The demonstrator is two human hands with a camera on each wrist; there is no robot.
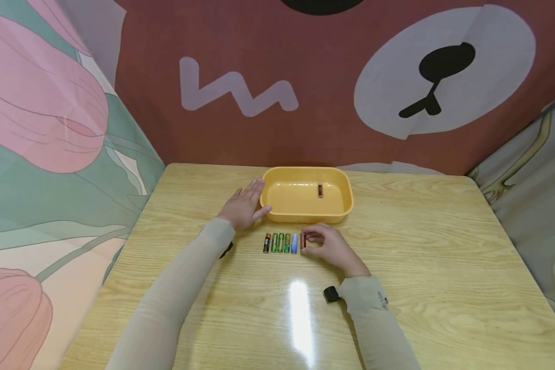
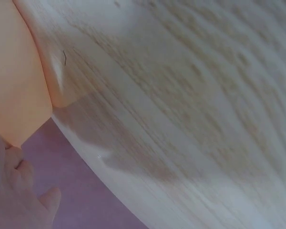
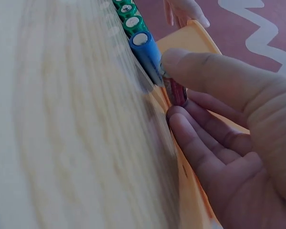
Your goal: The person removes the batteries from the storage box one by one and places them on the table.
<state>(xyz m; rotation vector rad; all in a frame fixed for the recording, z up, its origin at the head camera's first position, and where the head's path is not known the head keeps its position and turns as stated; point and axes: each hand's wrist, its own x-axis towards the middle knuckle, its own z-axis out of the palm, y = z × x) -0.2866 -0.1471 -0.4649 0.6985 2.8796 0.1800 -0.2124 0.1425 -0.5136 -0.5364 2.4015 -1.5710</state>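
My right hand (image 1: 330,248) pinches a dark red battery (image 1: 303,240) at the right end of a row on the table. The right wrist view shows that red battery (image 3: 176,92) between thumb and fingertips. To its left stand a light blue battery (image 1: 294,243), three green batteries (image 1: 280,242) and a black battery (image 1: 266,244) with an orange end. Behind the row is a yellow plastic basin (image 1: 305,218), with one reddish-brown battery (image 1: 320,190) lying inside. My left hand (image 1: 243,207), fingers extended, touches the basin's left side.
The wood-grain table (image 1: 435,267) reaches back to a cloth wall printed with a cartoon face (image 1: 259,46). Flower-printed cloth (image 1: 41,103) hangs at the left, and grey printed cloth (image 1: 527,190) at the right.
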